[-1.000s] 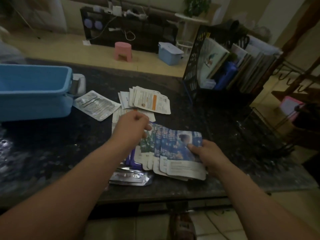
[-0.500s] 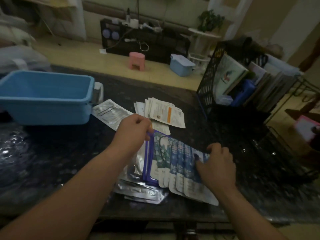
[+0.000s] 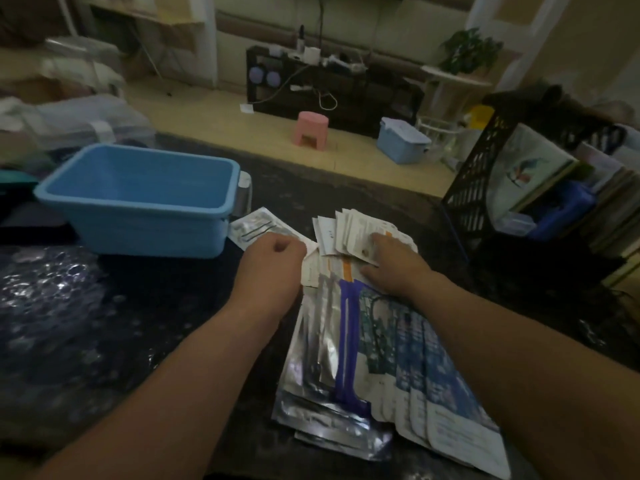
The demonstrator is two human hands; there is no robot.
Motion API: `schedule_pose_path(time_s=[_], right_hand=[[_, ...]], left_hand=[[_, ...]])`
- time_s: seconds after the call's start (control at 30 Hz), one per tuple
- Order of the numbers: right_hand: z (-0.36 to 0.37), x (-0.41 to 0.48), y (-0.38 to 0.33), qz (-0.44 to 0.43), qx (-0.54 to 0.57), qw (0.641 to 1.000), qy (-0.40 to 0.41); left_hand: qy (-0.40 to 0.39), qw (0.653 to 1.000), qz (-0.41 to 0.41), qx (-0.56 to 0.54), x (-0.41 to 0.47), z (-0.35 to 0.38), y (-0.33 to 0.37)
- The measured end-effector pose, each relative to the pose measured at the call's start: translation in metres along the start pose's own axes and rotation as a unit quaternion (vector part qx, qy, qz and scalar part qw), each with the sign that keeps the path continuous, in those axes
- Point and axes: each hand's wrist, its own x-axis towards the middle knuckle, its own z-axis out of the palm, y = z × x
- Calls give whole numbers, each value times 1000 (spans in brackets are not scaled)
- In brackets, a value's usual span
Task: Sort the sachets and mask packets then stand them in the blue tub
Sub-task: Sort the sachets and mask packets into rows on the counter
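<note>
1. The left hand (image 3: 273, 261) sits mid-frame with its fingers curled, at the left edge of the white sachets (image 3: 349, 230). I cannot tell whether it grips one.
2. The right hand (image 3: 391, 261) lies flat, fingers spread, pressing on the fanned white sachets just right of centre.
3. The blue tub (image 3: 145, 206) stands on the dark table (image 3: 138, 323) in the upper left, well apart from the main pile.
4. One silver packet (image 3: 256, 226) lies flat just beside the tub's right end, partly under the left hand.
5. Below the hands, the mask packets (image 3: 415, 358) lie fanned out, blue and white, reaching to the lower right under the right forearm.
6. To their left lie a purple packet (image 3: 348, 341) and more silver packets (image 3: 311, 341), overlapping in a loose stack.
7. A black rack (image 3: 478, 188) of books stands at the right edge.
8. A pink stool (image 3: 310, 128) is on the floor beyond the table.
</note>
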Motion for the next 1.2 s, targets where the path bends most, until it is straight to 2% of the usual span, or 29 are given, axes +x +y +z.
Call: schedule_pose_path(time_s=[0.07,0.2,0.33,0.4,0.47,0.57,0.63,0.7,0.8,0.9,1.03,1.1,1.2], right_hand=[[7,9,-6,8,-2,1000,9],[17,6,-3,-6,-82,996,40],[8,-11,12,-37,-45,998,23],[-3,-25,19,-38,7,999,38],[-22,-41,21,-20,107,987,117],[-60,-81,22,29,291,923,251],[-79,-122,24,50,363,888,278],[-84,-167,24,72,432,861,260],[-73,-227,21,103,559,805,168],[-49,-254,24,118,617,772,94],[-28,-257,41,128,579,804,56],[-25,-251,57,149,572,803,80],[-23,-241,96,231,534,801,142]], left_hand=[[1,1000,-4,-4,-1,-2,1],[-15,1000,3,-2,-6,-1,1],[-30,1000,4,-2,-10,1,0],[-37,999,8,-4,-13,6,0],[-43,999,17,-11,-17,13,1],[-73,997,37,-5,-26,28,2],[-110,993,52,14,-35,39,2],[-160,985,58,29,-49,49,2],[-249,965,59,58,-70,59,-1],[-299,950,51,75,-86,69,-8],[-290,951,49,93,-96,81,-17],[-279,952,58,110,-96,82,-14],[-221,965,69,120,-84,77,-9]])
